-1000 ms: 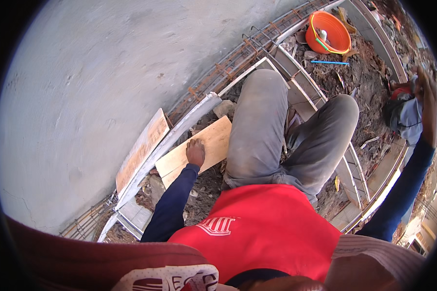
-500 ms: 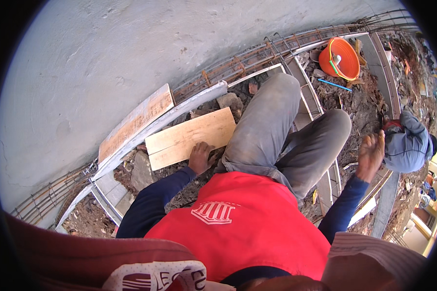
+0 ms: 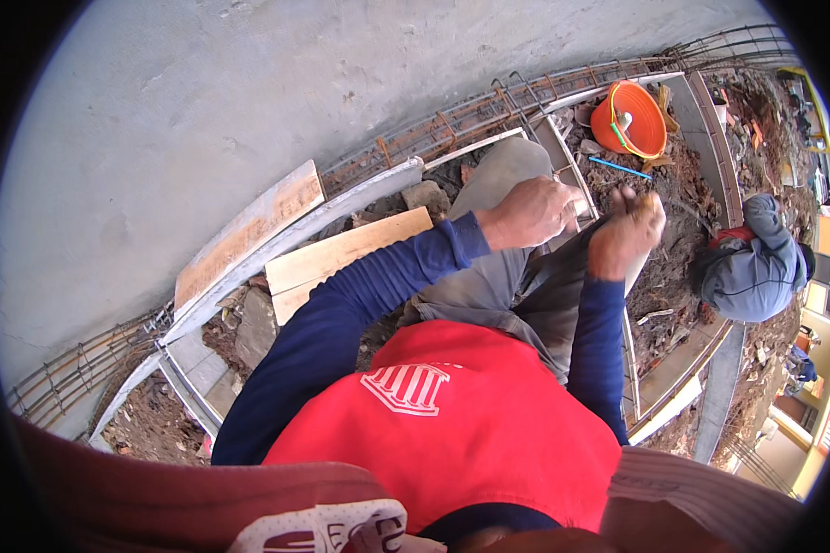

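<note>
Both hands are raised over my knees with a small gap between them. My left hand (image 3: 533, 214) has its fingers curled together above the left knee; whatever it holds, if anything, is too small to make out. Over the right knee, my right hand (image 3: 625, 238) is closed too, its fingers bent toward the left one, and its contents are hidden. Beneath my left forearm lies a pale wooden board (image 3: 341, 256), partly covered by the blue sleeve.
A rebar cage (image 3: 433, 134) runs along the grey wall (image 3: 203, 138). Another wooden board (image 3: 249, 230) leans there. An orange bucket (image 3: 644, 120) and a blue stick (image 3: 620, 168) lie ahead on rubble. A co-worker in grey (image 3: 756, 276) crouches at right, beside formwork panels (image 3: 721, 387).
My left hand has left the wooden board and come up to the right, over my knees. My right hand has moved left and away from me toward it, its fingers now curled.
</note>
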`<state>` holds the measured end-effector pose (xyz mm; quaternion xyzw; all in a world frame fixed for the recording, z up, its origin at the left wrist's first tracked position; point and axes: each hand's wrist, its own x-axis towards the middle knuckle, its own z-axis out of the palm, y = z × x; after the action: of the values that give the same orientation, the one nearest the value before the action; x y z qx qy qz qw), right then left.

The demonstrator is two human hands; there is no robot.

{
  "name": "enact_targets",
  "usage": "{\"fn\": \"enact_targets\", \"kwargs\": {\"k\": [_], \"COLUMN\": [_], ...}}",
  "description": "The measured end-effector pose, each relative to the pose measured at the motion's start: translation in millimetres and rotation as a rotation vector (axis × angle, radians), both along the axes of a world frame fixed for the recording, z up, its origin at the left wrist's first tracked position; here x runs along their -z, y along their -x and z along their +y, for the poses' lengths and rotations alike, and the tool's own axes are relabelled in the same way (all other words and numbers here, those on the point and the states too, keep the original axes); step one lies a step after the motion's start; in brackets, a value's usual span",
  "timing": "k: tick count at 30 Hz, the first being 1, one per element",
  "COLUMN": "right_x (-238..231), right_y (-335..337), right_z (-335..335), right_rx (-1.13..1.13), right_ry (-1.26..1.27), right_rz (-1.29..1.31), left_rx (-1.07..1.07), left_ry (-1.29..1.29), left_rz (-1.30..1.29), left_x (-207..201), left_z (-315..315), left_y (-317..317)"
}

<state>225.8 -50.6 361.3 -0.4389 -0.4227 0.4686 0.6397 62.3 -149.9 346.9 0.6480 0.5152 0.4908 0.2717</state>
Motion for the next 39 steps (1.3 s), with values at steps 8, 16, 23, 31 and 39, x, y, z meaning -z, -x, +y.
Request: {"fn": "enact_targets", "kwargs": {"k": [8,16,23,31,39], "right_x": [-71,-80,37,445,521], "right_y": [-114,-52,-33,-18,113], "right_z": [-72,-50,4,60,31], "right_rx": [-0.279,-0.764,-1.112,-1.171,-0.723], "right_ry": [0.478,-0.647,0.592,0.161,0.940], "right_rz": [-0.743,-1.491,-0.709,-1.516,-1.152], "left_rx": [0.507,0.688,0.398,-0.237,-0.196], "left_ry": [0.287,0.171,0.707,0.668,1.010], "left_rz": [-0.158,-0.122,-0.395,0.611,0.594], "left_x": [5,30,30,198,277], "left_z": [-4,25,88,150,159], "left_y": [25,37,95,127,146]}}
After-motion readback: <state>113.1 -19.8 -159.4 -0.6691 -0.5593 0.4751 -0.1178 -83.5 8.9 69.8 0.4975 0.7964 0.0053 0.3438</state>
